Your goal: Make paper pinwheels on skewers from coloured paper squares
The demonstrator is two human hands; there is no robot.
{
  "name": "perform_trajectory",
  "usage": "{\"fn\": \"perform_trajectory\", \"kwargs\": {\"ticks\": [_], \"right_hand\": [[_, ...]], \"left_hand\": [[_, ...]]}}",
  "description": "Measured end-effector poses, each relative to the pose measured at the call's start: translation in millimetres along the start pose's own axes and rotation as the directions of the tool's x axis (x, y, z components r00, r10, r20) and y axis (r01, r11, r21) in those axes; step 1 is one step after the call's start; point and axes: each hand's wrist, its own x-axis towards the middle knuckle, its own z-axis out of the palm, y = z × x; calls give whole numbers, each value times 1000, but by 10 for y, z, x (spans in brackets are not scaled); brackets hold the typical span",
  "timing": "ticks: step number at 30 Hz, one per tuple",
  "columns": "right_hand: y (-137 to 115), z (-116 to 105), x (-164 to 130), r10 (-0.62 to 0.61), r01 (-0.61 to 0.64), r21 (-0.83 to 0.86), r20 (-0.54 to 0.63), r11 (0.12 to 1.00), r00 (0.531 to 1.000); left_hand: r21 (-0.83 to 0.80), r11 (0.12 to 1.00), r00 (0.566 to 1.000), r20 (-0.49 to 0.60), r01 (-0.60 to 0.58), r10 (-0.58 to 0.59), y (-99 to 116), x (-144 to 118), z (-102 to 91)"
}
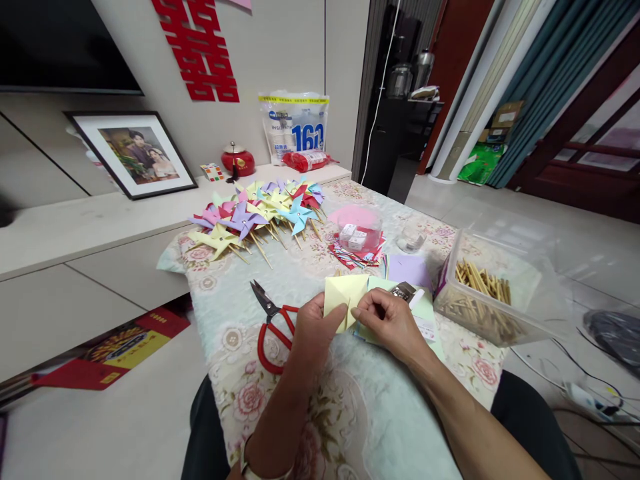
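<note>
My left hand (315, 327) grips a pale yellow paper square (341, 288), thumb on the front face and fingers behind. Slits or creases run in from the paper's edges toward its middle. On the right side, my right hand (393, 319) pinches the same paper between thumb and forefinger; whether a small part is also between those fingertips cannot be made out. Red-handled scissors (271, 312) lie slightly spread to the left of my left hand. Beneath my right hand is a stack of coloured paper, with a pale green sheet (429, 307) and a purple sheet (407, 269) showing.
Finished paper pinwheels (243, 220) on sticks pile up at the table's back left. A round clear container (361, 233) sits on red paper pieces behind my hands. At right stands a clear plastic box (537, 317) of short wooden sticks (483, 283). A small clear cup (411, 240) stands between them.
</note>
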Motion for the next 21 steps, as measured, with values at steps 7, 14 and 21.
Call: {"fn": "perform_trajectory", "kwargs": {"ticks": [7, 14, 21], "right_hand": [[1, -1, -3, 4, -3, -24, 16, 1000, 1000], [-1, 6, -6, 3, -3, -24, -4, 1000, 1000], [14, 14, -5, -2, 1, -32, -9, 999, 1000]], "left_hand": [[8, 1000, 1000, -15, 3, -3, 43, -24, 25], [19, 1000, 999, -36, 4, -3, 65, -32, 46], [46, 999, 997, -74, 15, -12, 44, -22, 40]]}}
